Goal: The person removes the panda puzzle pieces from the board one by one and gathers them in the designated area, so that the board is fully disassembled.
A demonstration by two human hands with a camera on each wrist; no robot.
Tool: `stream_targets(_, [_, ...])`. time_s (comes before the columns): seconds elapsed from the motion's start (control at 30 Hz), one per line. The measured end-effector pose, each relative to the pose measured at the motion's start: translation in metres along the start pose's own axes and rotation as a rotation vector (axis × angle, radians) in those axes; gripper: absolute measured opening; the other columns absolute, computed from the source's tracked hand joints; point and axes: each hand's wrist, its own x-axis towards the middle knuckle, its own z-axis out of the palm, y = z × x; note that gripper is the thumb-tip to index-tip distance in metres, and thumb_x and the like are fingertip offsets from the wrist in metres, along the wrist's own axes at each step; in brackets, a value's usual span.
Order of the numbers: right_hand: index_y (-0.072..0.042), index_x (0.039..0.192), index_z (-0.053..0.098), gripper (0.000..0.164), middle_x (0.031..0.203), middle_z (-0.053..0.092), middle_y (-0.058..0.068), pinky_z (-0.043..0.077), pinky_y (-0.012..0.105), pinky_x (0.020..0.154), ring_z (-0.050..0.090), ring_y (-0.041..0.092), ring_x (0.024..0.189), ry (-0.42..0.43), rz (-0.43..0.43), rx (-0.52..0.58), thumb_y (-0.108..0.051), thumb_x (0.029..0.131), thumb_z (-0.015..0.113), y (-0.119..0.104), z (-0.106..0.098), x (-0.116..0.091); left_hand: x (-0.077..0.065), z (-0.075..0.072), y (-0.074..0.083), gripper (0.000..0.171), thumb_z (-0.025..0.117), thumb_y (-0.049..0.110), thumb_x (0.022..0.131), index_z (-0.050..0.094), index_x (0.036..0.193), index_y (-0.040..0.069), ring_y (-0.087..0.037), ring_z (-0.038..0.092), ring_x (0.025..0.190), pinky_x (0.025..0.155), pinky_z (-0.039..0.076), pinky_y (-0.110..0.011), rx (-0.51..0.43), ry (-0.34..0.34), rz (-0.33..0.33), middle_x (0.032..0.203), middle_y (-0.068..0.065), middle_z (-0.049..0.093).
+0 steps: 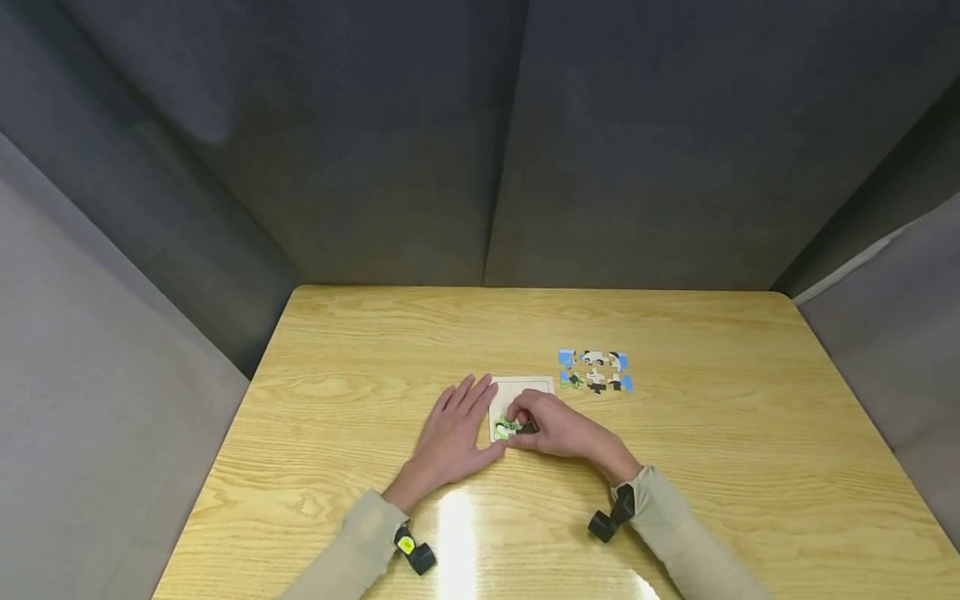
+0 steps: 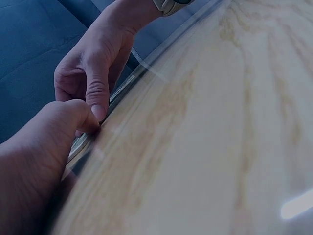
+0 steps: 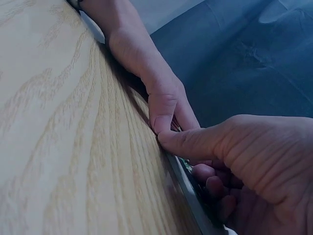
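A small white puzzle tray lies on the table, with green and white puzzle pieces in its near left corner. My left hand rests along the tray's left side with fingers straight, its thumb at the near edge. Over the tray, my right hand bends its index finger and thumb around a puzzle piece at that corner; the fingers partly hide it. In the left wrist view the left thumb meets the right thumb. The right wrist view shows the right thumb beside the left hand.
Loose puzzle pieces with a panda picture lie in two rows, just right of the tray. The wooden table ends at a dark grey curtain. Light grey panels stand at both sides.
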Motion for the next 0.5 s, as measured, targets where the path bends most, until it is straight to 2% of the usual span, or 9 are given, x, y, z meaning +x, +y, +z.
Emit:
stream_targets(0.3, [-0.01, 0.092, 0.069, 0.024, 0.077, 0.06, -0.003, 0.048, 0.022, 0.063, 0.05, 0.004, 0.068, 0.062, -0.037, -0.049, -0.02, 0.077, 0.086, -0.0021, 0.0017, 0.0025, -0.0003, -0.0019, 0.0001, 0.091, 0.049, 0.069, 0.095, 0.026, 0.167, 0.017, -0.027, 0.017, 0.16, 0.128, 0.017, -0.05, 0.005, 0.004, 0.002, 0.174, 0.0, 0.02])
stream_targets(0.5, [-0.009, 0.091, 0.069, 0.022, 0.075, 0.059, -0.004, 0.048, 0.022, 0.061, 0.05, 0.003, 0.065, 0.051, -0.027, -0.035, -0.014, 0.074, 0.081, -0.0042, -0.0004, 0.0018, 0.0006, -0.0019, 0.0013, 0.093, 0.046, 0.073, 0.095, 0.024, 0.168, 0.02, -0.026, 0.015, 0.161, 0.129, 0.015, -0.048, 0.012, -0.011, -0.002, 0.175, 0.001, 0.019])
